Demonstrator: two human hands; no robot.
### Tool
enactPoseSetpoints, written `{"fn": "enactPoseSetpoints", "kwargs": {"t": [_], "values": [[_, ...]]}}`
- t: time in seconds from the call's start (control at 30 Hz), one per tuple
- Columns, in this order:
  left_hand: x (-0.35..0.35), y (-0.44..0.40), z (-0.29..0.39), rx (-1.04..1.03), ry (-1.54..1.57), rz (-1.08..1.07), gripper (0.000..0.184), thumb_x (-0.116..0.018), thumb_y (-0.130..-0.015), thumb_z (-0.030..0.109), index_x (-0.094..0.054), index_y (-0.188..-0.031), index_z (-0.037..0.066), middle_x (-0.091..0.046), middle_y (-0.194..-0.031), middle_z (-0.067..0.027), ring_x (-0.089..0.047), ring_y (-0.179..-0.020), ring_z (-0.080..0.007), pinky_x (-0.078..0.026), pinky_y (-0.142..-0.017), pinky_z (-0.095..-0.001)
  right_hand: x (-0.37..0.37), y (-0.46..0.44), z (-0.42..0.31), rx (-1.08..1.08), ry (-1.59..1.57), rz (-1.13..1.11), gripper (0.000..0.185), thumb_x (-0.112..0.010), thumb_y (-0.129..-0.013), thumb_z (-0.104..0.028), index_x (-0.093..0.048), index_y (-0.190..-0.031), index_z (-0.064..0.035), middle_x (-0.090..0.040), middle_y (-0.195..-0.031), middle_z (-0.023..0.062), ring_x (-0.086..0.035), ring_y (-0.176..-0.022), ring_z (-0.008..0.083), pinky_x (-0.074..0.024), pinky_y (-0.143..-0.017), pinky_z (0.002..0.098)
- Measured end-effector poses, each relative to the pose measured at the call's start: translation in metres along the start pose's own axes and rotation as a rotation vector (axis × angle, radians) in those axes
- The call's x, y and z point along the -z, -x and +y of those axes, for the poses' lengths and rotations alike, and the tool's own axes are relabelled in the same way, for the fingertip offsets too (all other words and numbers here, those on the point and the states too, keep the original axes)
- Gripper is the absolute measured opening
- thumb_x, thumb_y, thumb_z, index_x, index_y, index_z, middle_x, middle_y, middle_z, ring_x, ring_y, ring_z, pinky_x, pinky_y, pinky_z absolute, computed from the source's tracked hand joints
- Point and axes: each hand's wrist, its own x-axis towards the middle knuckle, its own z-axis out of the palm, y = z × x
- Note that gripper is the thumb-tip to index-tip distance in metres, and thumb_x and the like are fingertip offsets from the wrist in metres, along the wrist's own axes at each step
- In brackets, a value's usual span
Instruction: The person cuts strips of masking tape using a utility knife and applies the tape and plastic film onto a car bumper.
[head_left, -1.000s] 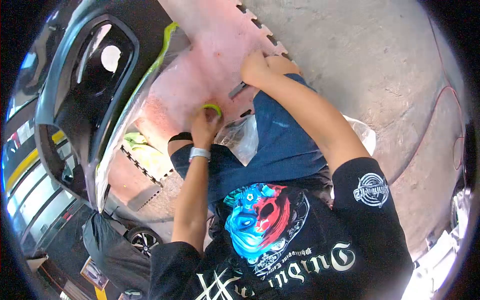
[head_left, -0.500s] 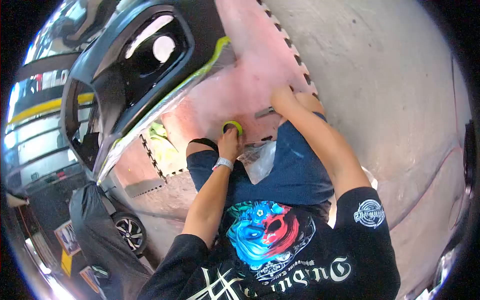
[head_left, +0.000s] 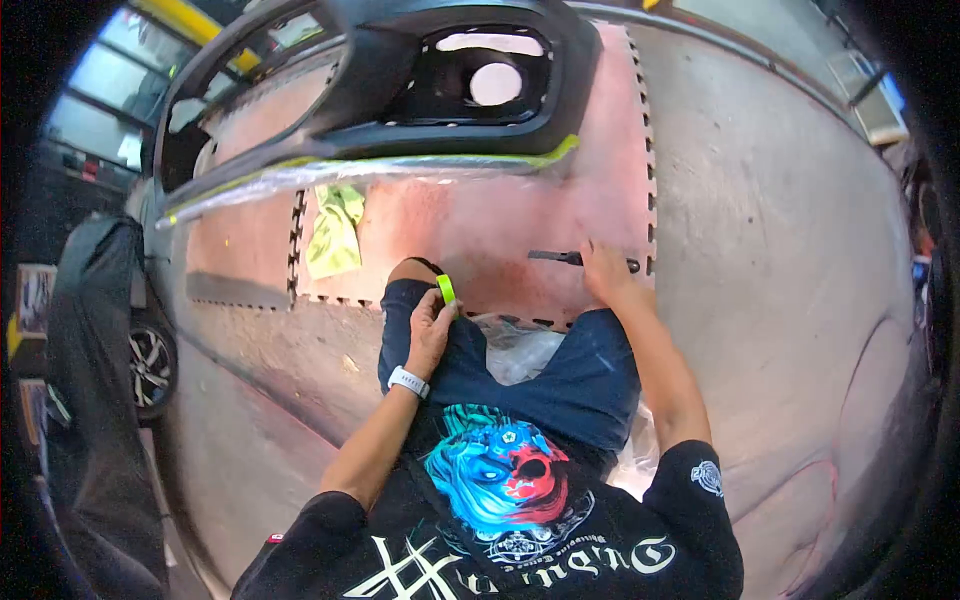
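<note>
With your left forearm angled forward, your left hand [head_left: 428, 335] pinches the yellow-green tape roll [head_left: 446, 291] beside your left knee [head_left: 412, 271], while your right hand [head_left: 607, 273], arm extended, grips the cutter [head_left: 556, 257] above the pink mat [head_left: 605, 190].

White light glows in the windows [head_left: 88, 95] at the far left, the floor [head_left: 760, 300] is softly bright, the black cover [head_left: 95, 340] looks dim, and the edges bend and turn dark.

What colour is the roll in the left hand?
The roll in the left hand is bright yellow-green; the head view shows it best.
</note>
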Motion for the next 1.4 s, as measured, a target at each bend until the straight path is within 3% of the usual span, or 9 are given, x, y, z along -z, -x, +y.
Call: {"fn": "enactPoseSetpoints", "kwargs": {"t": [0.17, 0.23, 0.33, 0.43, 0.53, 1.07, 1.17, 1.3, 1.4], "values": [[-0.015, 0.017, 0.027, -0.039, 0.241, -0.013, 0.019, -0.061, -0.102, 0.013, -0.062, -0.115, 0.0, -0.068, -0.101, -0.0039, -0.065, -0.096, -0.0122, -0.052, -0.091, -0.0291, 0.052, 0.011, -0.06, -0.085, -0.086, 0.117, 0.04, -0.068, -0.086, -0.009, -0.061, -0.126, -0.0046, -0.068, -0.101, 0.015, -0.067, -0.09, 0.0302, -0.0531, -0.079, 0.0447], [-0.021, 0.024, 0.034, -0.105, 0.269, -0.093, 0.019, -0.06, -0.104, 0.013, -0.062, -0.117, -0.001, -0.069, -0.105, -0.0035, -0.064, -0.1, -0.0109, -0.051, -0.093, -0.0281, 0.067, 0.006, -0.085, -0.229, -0.838, 0.156, 0.038, -0.071, -0.091, -0.016, -0.065, -0.127, -0.0051, -0.068, -0.084, 0.0061, -0.067, -0.077, 0.0246, -0.0527, -0.072, 0.0406], [-0.027, 0.034, 0.051, -0.185, 0.345, -0.152, 0.018, -0.06, -0.103, 0.009, -0.062, -0.119, -0.001, -0.069, -0.107, -0.0032, -0.064, -0.101, -0.0102, -0.05, -0.095, -0.0276, 0.126, 0.011, -0.135, -0.293, -1.316, 0.125, 0.03, -0.077, -0.092, -0.019, -0.071, -0.119, -0.0073, -0.063, -0.083, -0.0079, -0.05, -0.065, 0.0019, -0.0406, -0.057, 0.0215], [-0.022, 0.043, 0.069, -0.26, 0.292, -0.184, 0.017, -0.061, -0.101, 0.004, -0.064, -0.118, 0.002, -0.07, -0.109, -0.0043, -0.064, -0.105, -0.011, -0.048, -0.101, -0.0296, 0.167, 0.016, -0.16, -0.281, -1.448, 0.002, 0.033, -0.075, -0.094, -0.016, -0.069, -0.125, -0.0069, -0.063, -0.085, -0.0101, -0.047, -0.062, -0.0015, -0.0347, -0.053, 0.0181], [-0.013, 0.046, 0.068, -0.36, 0.15, -0.194, 0.017, -0.063, -0.099, 0.002, -0.065, -0.115, 0.002, -0.071, -0.111, -0.007, -0.064, -0.109, -0.0146, -0.043, -0.11, -0.0365, 0.189, 0.014, -0.177, -0.222, -1.484, -0.051, 0.035, -0.076, -0.094, -0.018, -0.068, -0.126, -0.006, -0.055, -0.085, -0.0098, -0.051, -0.077, 0.0039, -0.0444, -0.07, 0.0212], [0.005, 0.061, 0.074, -0.846, -0.316, -0.166, 0.028, -0.07, -0.085, -0.001, -0.069, -0.112, 0.004, -0.068, -0.12, -0.0156, -0.061, -0.126, -0.0331, -0.038, -0.117, -0.053, 0.202, -0.001, -0.192, -0.229, -1.72, -0.335, 0.03, -0.072, -0.095, -0.014, -0.067, -0.122, -0.0009, -0.057, -0.069, -0.0051, -0.049, -0.059, 0.0033, -0.0382, -0.054, 0.0198], [0.005, 0.065, 0.075, -0.895, -0.288, -0.165, 0.028, -0.07, -0.087, 0.002, -0.068, -0.115, 0.004, -0.069, -0.116, -0.0163, -0.063, -0.121, -0.0338, -0.043, -0.112, -0.0498, 0.2, 0.002, -0.193, -0.239, -1.625, -0.202, 0.011, -0.074, -0.092, -0.011, -0.071, -0.099, -0.0039, -0.06, -0.072, -0.0037, -0.051, -0.059, 0.0045, -0.0386, -0.055, 0.02], [-0.002, 0.079, 0.078, -0.612, -0.017, -0.187, 0.026, -0.073, -0.092, 0.01, -0.062, -0.114, 0.002, -0.07, -0.102, -0.0139, -0.071, -0.095, -0.0262, -0.057, -0.088, -0.0396, 0.182, 0.005, -0.191, -0.301, -1.396, -0.078, 0.011, -0.078, -0.09, -0.012, -0.072, -0.097, -0.0074, -0.059, -0.071, -0.0066, -0.05, -0.061, 0.0029, -0.0373, -0.056, 0.0202], [-0.019, 0.078, 0.078, -0.249, 0.311, -0.137, 0.032, -0.074, -0.091, 0.015, -0.06, -0.117, 0.003, -0.07, -0.102, -0.0118, -0.069, -0.099, -0.0209, -0.055, -0.086, -0.0349, 0.174, 0.007, -0.196, -0.31, -1.31, -0.039, 0.011, -0.078, -0.091, -0.015, -0.071, -0.096, -0.0085, -0.058, -0.071, -0.0067, -0.049, -0.061, 0.0031, -0.0369, -0.056, 0.0205]]}}
